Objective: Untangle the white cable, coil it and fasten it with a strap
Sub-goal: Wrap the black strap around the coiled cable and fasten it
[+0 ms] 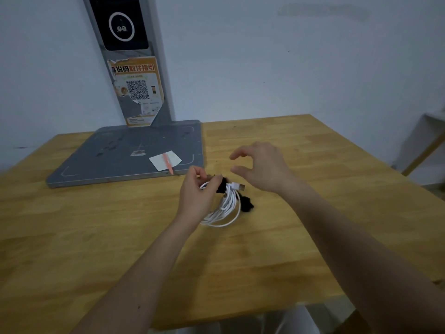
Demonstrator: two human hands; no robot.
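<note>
- Already the white cable looks coiled, lying on the wooden table; left hand pinches its top loops
- black strap wraps the bundle; fastening seems unfinished
- right hand hovers nearby, fingers apart, holding nothing

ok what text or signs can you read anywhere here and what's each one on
"身份码取件指引": headline, orange poster on the grey stand; first character partly torn.
QR code: on the same poster, no readable words.
Small print lower on the poster: too blurred to read.
Small label on the grey base plate: unreadable.
White ring symbol on the black screen: no text.
</note>
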